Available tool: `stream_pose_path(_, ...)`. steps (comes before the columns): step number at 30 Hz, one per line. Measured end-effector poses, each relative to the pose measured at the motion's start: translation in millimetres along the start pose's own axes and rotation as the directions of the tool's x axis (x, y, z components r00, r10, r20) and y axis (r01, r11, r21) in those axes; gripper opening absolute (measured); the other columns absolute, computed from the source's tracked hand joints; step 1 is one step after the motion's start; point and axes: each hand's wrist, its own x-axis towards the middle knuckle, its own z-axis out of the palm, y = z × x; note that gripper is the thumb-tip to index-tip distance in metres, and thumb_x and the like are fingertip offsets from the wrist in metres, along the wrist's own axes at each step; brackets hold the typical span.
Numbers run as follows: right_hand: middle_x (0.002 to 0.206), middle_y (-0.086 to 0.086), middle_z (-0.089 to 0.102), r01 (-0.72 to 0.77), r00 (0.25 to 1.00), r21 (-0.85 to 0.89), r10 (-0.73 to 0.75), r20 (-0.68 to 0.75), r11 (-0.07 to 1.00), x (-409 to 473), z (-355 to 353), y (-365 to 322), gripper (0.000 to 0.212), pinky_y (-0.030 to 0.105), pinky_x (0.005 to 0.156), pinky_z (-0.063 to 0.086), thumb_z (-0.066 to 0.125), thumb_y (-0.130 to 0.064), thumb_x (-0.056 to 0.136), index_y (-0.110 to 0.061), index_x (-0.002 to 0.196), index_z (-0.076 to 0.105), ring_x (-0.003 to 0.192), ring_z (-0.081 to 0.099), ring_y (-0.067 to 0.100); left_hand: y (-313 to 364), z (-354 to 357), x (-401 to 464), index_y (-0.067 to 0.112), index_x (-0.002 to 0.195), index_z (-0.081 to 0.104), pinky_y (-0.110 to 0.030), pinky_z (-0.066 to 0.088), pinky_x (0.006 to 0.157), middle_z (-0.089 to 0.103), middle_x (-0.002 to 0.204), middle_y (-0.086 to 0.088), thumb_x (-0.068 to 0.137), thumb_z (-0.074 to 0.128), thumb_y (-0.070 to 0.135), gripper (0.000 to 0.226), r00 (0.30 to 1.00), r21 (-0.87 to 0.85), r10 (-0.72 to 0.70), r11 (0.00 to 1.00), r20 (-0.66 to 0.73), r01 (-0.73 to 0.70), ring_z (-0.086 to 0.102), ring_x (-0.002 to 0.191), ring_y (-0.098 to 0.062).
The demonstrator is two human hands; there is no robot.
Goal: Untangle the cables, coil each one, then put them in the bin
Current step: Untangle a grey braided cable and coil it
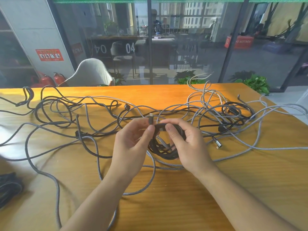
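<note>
A coil of dark braided cable hangs between my hands above the middle of the wooden table. My right hand grips the top of that coil with thumb and curled fingers. My left hand pinches the cable's end just below its silver plug, which points up. Several grey and black cables lie tangled across the table, with a denser knot at the right. No bin shows in the head view.
A dark bundle of cable lies at the table's left edge. A loose silver plug rests right of my hands. Behind the table stand a grey chair, potted plants and a glass wall.
</note>
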Motion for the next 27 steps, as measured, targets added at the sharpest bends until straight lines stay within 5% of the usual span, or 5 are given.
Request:
stream_pose_path(4, 0.072, -0.022, 0.061, 0.005, 1.0, 0.022, -0.005, -0.009, 1.0, -1, 0, 0, 0.025, 0.029, 0.059, 0.055, 0.056, -0.041, 0.101, -0.029, 0.114, 0.074, 0.064, 0.058, 0.008, 3, 1, 0, 0.015, 0.109, 0.072, -0.042, 0.061, 0.086, 0.079, 0.098, -0.004, 0.101, 0.066, 0.018, 0.011, 0.995, -0.028, -0.04, 0.999, -0.087, 0.038, 0.076, 0.096, -0.022)
stream_pose_path(13, 0.069, -0.002, 0.057, 0.074, 0.996, 0.053, -0.076, 0.035, 0.996, -8, 6, 2, 0.019, 0.05, 0.058, 0.05, 0.056, -0.038, 0.105, -0.037, 0.112, 0.073, 0.065, 0.054, 0.028, 3, -5, 3, 0.017, 0.101, 0.078, -0.055, 0.061, 0.082, 0.079, 0.09, -0.004, 0.1, 0.069, 0.019, 0.009, 0.983, 0.05, -0.17, 0.983, -0.075, 0.174, 0.075, 0.087, -0.027)
stream_pose_path(18, 0.072, -0.011, 0.061, 0.094, 0.995, 0.024, -0.092, -0.049, 0.995, -6, 3, 2, 0.021, 0.053, 0.055, 0.047, 0.053, -0.042, 0.105, -0.033, 0.11, 0.072, 0.061, 0.052, 0.026, 3, -2, 2, 0.023, 0.1, 0.08, -0.05, 0.06, 0.089, 0.079, 0.091, -0.005, 0.109, 0.049, 0.037, 0.036, 0.973, 0.173, -0.19, 0.971, 0.127, 0.167, 0.073, 0.091, -0.03)
stream_pose_path(22, 0.073, -0.02, 0.061, 0.021, 0.991, 0.004, -0.02, -0.134, 1.0, 0, -1, 2, 0.027, 0.038, 0.06, 0.049, 0.049, -0.043, 0.105, -0.027, 0.108, 0.071, 0.064, 0.055, 0.014, 13, 4, -2, 0.011, 0.101, 0.08, -0.022, 0.056, 0.086, 0.08, 0.096, -0.005, 0.11, 0.044, 0.034, 0.043, 0.948, 0.031, -0.222, 0.975, 0.227, 0.221, 0.076, 0.095, -0.019)
stream_pose_path(27, 0.073, -0.021, 0.059, -0.076, 0.995, -0.012, 0.075, -0.07, 0.997, 5, -5, 7, 0.037, 0.052, 0.072, 0.057, 0.046, -0.051, 0.102, -0.024, 0.107, 0.071, 0.067, 0.056, 0.009, 13, 5, -4, 0.009, 0.111, 0.077, -0.031, 0.057, 0.096, 0.079, 0.104, -0.011, 0.104, 0.055, 0.028, 0.03, 0.926, -0.12, -0.26, 0.946, 0.273, 0.301, 0.075, 0.103, -0.024)
